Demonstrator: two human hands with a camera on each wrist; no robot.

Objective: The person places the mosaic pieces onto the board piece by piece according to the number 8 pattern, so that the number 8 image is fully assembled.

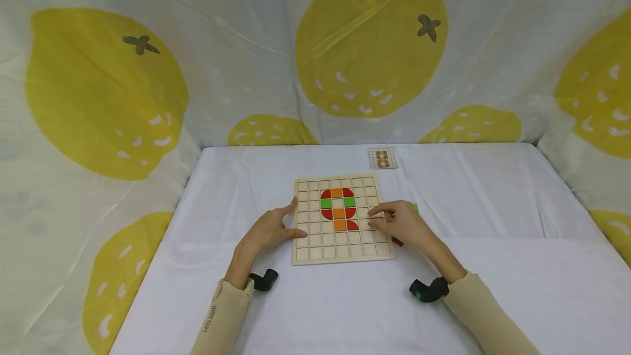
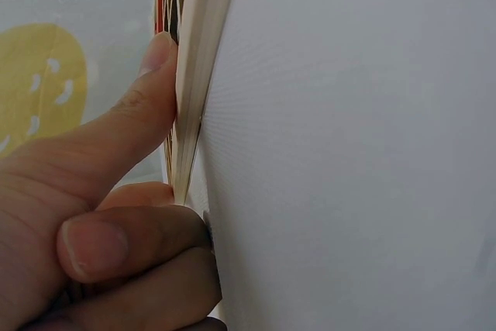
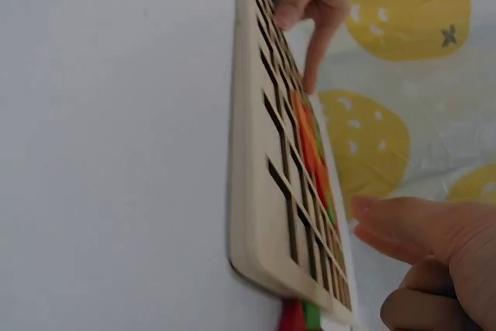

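A square wooden grid board (image 1: 322,253) lies on the white cloth. Red, orange and green tiles form a figure in its cells, among them an orange square (image 1: 340,225) beside a red curved-edge tile (image 1: 352,225). My left hand (image 1: 268,229) rests at the board's left edge, thumb and index finger stretched apart and touching it; its other fingers are curled, as the left wrist view shows. Over the board's right side hovers my right hand (image 1: 401,223), thumb and index finger extended close together. No piece shows between them in the right wrist view.
Beyond the board lies a small pattern card (image 1: 382,158) with a similar figure. A green piece (image 1: 415,208) and a red piece (image 1: 397,241) show beside the board, partly hidden by my right hand. A lemon-print cloth (image 1: 246,70) hangs behind the table.
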